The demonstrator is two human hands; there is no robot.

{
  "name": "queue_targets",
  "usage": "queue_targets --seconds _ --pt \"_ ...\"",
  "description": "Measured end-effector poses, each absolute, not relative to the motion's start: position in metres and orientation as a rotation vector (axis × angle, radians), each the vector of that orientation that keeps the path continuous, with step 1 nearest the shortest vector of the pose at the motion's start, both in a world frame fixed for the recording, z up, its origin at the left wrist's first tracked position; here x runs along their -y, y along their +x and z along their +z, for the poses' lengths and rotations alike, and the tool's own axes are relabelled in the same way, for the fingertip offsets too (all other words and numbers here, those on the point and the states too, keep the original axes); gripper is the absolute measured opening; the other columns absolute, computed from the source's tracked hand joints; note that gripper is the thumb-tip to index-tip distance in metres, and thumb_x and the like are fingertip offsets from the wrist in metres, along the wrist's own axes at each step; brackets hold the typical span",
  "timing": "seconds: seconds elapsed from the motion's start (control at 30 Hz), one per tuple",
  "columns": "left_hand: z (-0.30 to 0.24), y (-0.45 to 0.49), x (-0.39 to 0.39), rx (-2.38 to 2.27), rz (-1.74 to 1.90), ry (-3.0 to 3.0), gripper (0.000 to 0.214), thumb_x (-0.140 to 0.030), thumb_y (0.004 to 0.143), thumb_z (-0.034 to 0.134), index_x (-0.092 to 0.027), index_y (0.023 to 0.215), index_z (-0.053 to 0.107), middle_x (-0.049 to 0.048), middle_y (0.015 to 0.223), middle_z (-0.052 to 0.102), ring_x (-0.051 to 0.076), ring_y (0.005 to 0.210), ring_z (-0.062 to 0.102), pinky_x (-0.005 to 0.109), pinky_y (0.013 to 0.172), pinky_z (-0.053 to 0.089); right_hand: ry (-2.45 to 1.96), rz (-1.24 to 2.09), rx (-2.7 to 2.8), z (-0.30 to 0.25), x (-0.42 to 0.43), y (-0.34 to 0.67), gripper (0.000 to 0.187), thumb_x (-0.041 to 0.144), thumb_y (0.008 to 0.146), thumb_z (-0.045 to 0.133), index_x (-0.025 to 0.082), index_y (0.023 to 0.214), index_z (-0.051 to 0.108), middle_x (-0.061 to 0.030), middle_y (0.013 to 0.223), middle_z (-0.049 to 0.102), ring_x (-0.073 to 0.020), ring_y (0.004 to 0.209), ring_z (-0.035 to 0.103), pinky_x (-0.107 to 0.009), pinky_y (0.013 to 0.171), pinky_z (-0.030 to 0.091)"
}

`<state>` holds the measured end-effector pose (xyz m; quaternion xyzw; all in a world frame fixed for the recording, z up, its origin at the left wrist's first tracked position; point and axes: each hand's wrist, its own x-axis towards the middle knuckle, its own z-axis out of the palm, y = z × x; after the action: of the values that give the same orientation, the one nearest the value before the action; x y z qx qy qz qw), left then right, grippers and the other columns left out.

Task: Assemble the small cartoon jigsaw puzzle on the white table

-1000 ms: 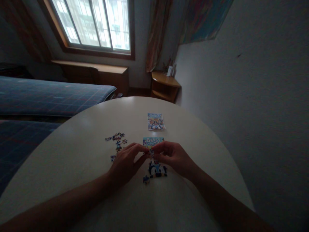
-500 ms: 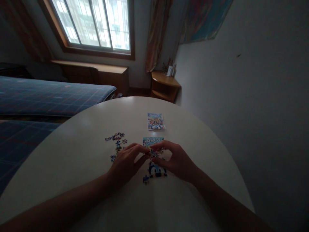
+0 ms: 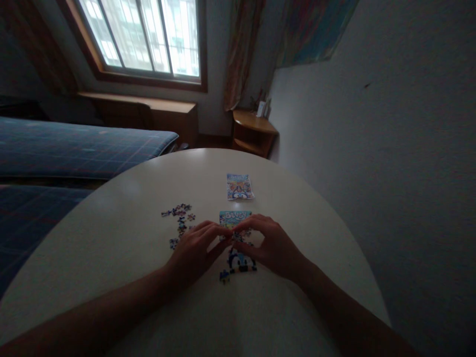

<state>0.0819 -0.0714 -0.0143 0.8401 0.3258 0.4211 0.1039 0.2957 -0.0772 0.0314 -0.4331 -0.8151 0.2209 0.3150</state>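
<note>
A partly joined jigsaw puzzle (image 3: pixel 242 263) lies on the round white table (image 3: pixel 137 208), with a light-blue lettered strip at its top and a blue cartoon face at its bottom. Over its middle, my left hand (image 3: pixel 197 245) has thumb and index finger closed on a small jigsaw piece, mostly hidden by the fingertips. From the other side my right hand (image 3: pixel 269 245) meets it, thumb and forefinger curled in a pinch at the same spot. A loose jigsaw piece (image 3: pixel 224 276) sits by the puzzle's lower left corner.
Several loose pieces (image 3: pixel 181 210) are scattered left of the puzzle, some close to my left hand. Beyond the puzzle lies a printed picture sheet (image 3: pixel 240 187). A plaid mattress (image 3: pixel 82 148) borders the table on the left, a wall (image 3: pixel 334 139) on the right.
Both hands stay over the puzzle's middle. The fingertips shift only slightly, with the right fingers drawn a little closer to the left ones.
</note>
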Motion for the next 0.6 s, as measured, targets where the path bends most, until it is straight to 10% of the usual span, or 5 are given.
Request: queue_targets --seconds 0.6 --pt "-0.009 0.078 0.079 -0.723 0.477 2.763 0.042 -0.03 0.095 0.056 -0.027 0.137 0.052 0.0066 0.152 0.044 0.029 0.137 0.044 0.053 0.11 0.041 -1.266 0.524 2.308 0.02 0.044 0.349 0.021 0.03 0.078 0.078 0.025 0.098 0.074 -0.0048 0.105 0.071 -0.0203 0.096 0.065 -0.037 0.092 0.047"
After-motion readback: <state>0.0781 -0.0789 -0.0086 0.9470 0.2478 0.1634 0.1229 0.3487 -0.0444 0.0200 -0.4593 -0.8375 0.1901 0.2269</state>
